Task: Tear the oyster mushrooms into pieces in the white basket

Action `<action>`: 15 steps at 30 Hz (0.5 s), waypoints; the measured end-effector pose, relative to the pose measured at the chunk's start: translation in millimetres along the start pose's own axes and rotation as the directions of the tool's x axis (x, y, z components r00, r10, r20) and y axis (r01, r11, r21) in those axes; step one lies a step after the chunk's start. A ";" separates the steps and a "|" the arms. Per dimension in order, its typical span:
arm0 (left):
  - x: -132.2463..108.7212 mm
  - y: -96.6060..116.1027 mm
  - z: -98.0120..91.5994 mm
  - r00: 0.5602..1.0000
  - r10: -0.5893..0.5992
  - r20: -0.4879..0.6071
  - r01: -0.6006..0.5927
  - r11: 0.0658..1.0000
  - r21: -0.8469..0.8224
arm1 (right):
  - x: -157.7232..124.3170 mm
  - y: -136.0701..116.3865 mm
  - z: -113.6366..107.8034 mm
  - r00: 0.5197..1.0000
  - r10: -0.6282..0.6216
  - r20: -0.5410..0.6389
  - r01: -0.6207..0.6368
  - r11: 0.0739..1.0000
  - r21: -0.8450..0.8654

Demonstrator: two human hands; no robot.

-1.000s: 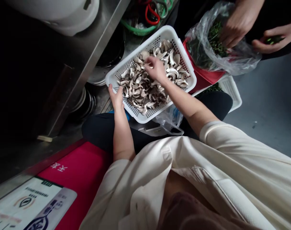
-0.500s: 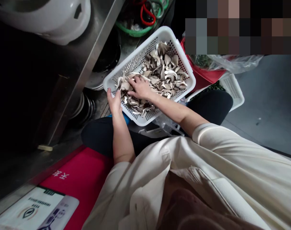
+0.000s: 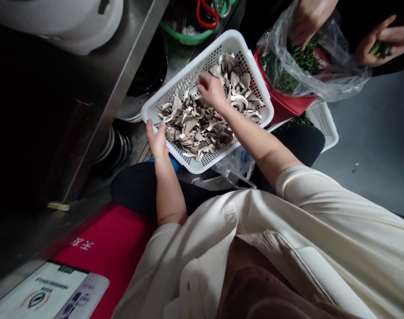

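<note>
A white perforated plastic basket (image 3: 188, 73) rests on my lap, heaped with torn grey-white mushroom pieces (image 3: 202, 126). My left hand (image 3: 157, 141) grips the basket's near left rim, fingers curled over the edge. My right hand (image 3: 211, 90) is inside the basket over the middle of the heap, fingers bent down into the mushrooms; I cannot make out what they hold.
Another person's hands (image 3: 308, 20) reach into a clear plastic bag of green herbs (image 3: 288, 73) over a red basin (image 3: 285, 106) at the upper right. A second white basket (image 3: 323, 124) lies behind. A steel table leg (image 3: 112, 97) stands at the left. A red mat (image 3: 112, 239) covers the floor.
My right hand has moved from the near left part of the heap up to its middle. The mushrooms have spread toward the near side. My left hand stays on the rim.
</note>
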State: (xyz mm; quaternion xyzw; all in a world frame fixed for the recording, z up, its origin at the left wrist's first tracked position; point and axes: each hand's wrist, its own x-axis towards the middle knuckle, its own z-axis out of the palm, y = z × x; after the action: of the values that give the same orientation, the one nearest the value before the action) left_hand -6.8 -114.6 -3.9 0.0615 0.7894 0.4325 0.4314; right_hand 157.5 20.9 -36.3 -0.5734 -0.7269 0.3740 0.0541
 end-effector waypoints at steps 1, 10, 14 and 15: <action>0.1 -0.3 0.1 1.000 0.005 -0.004 -0.005 1.000 0.006 | 17.0 8.5 -4.0 0.998 0.060 0.019 -0.059 0.998 -0.033; 1.0 -0.4 4.9 1.000 -0.007 -0.028 0.007 1.000 -0.030 | 45.1 4.5 42.7 0.993 -0.053 0.105 0.047 0.997 0.058; 11.7 -9.7 3.7 1.000 0.010 -0.028 -0.011 0.999 -0.043 | 42.1 -19.9 60.4 0.979 0.000 0.204 -0.015 0.997 0.075; 16.5 -13.9 3.0 0.999 0.043 -0.019 -0.044 0.999 -0.022 | 42.9 -22.9 60.5 0.977 0.024 0.211 -0.058 0.986 0.156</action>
State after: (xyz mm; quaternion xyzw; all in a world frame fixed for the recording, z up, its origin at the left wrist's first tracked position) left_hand -10.9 -113.5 -25.3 0.0699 0.7869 0.4509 0.4153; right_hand 94.1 27.8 -80.7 -0.5396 -0.6840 0.4906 0.0161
